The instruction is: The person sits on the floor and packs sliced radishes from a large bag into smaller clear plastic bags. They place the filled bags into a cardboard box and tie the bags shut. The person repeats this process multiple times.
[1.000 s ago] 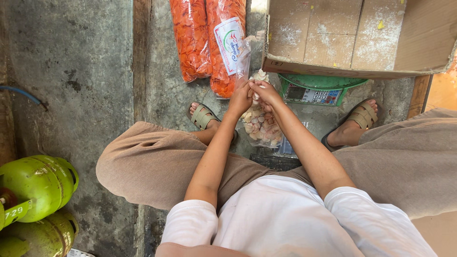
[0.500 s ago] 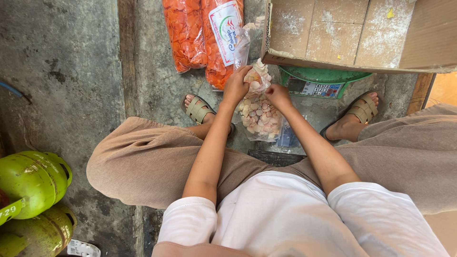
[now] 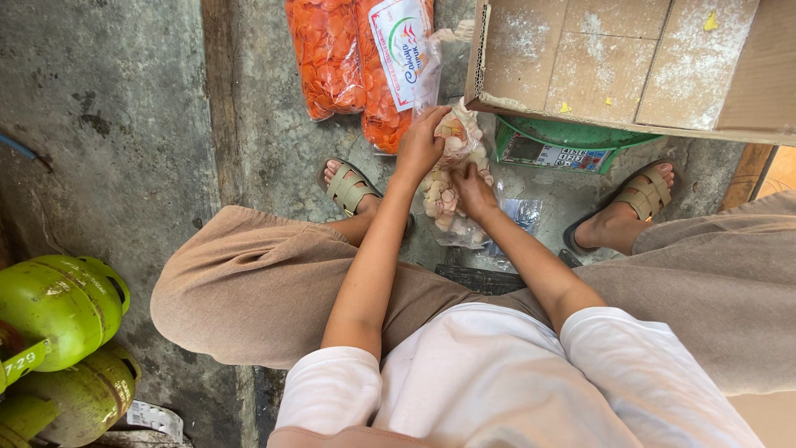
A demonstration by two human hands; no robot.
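Observation:
A clear plastic bag of pale round crackers hangs between my knees above the concrete floor. My left hand grips the bag near its top. My right hand presses against the bag's side, its fingers closed on the plastic. Just beyond the bag a green weighing scale sits half hidden under a cardboard box.
Two long bags of orange crackers lie on the floor ahead. An open cardboard box fills the upper right. Two green gas cylinders stand at the lower left. My sandalled feet flank the bag.
Both hands have shifted down the bag: the left now grips near the top, the right has moved lower onto its side. The bag hangs a little lower.

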